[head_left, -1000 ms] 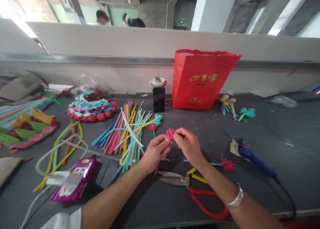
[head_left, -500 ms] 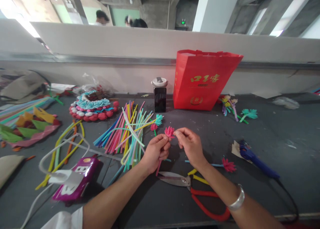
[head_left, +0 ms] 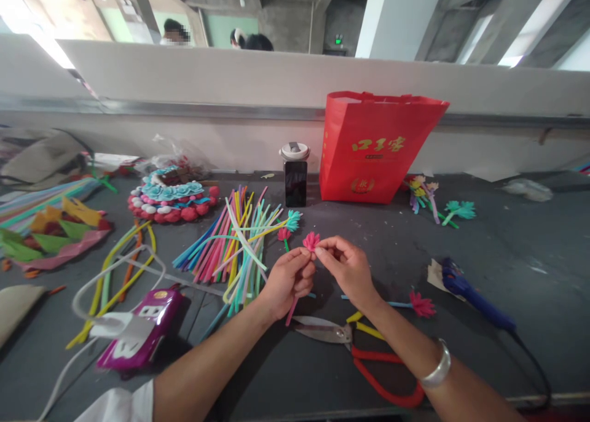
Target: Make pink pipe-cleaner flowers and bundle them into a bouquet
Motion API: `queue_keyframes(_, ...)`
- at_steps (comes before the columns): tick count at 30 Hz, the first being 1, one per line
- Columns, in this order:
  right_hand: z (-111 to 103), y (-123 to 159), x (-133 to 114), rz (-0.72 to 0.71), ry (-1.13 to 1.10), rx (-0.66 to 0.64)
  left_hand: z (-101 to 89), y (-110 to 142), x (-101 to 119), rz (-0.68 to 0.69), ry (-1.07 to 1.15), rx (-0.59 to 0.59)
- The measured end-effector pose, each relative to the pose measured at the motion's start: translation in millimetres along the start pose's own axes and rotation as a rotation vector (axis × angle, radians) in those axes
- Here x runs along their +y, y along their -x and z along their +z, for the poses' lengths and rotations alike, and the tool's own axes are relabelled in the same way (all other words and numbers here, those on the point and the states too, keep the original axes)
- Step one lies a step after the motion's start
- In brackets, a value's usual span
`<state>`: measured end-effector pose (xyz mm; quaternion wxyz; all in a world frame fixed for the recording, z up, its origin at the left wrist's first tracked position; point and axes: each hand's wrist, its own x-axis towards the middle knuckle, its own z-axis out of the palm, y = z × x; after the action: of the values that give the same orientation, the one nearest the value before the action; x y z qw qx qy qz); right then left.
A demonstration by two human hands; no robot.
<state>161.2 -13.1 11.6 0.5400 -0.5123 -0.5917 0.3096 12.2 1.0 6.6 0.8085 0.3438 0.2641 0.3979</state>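
Note:
Between my hands is a pink pipe-cleaner flower (head_left: 311,241). My left hand (head_left: 289,281) is closed around its stem just under the bloom, and the pink stem end pokes out below the fist. The thumb and forefinger of my right hand (head_left: 348,268) pinch at the flower's lower right petals. Below the hands lie large scissors (head_left: 322,330) with red handles, blades pointing left. A pink flower on a blue stem (head_left: 421,305) rests right of my right wrist. Just beyond my left hand are a teal flower (head_left: 293,220) and a small red flower (head_left: 284,233).
Left of the hands spreads a pile of coloured pipe cleaners (head_left: 230,244). A purple power strip (head_left: 142,330) with white cables sits at front left. A phone (head_left: 295,183) leans on a cup, beside a red bag (head_left: 378,152). A blue corded tool (head_left: 474,299) lies at right.
My right hand has moved slightly left, its fingertips now against the flower's petals. The flower has shifted and tilted a little in my left hand.

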Motion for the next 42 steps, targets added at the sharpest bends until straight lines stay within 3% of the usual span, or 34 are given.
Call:
queue_keyframes(13, 0.0, -0.1, -0.7, 0.006, 0.012, -0.018, 3.6, 0.8, -0.1, -0.015, -0.069, 0.022)
queue_keyframes(23, -0.7, 1.3, -2.6, -0.219, 0.209, -0.025, 2.6, -0.4, -4.4, 0.119, -0.074, 0.037)
queue_keyframes(42, -0.5, 0.7, -2.6, -0.199, 0.225, -0.014, 1.5, -1.2, -2.7, 0.083, -0.074, 0.043)
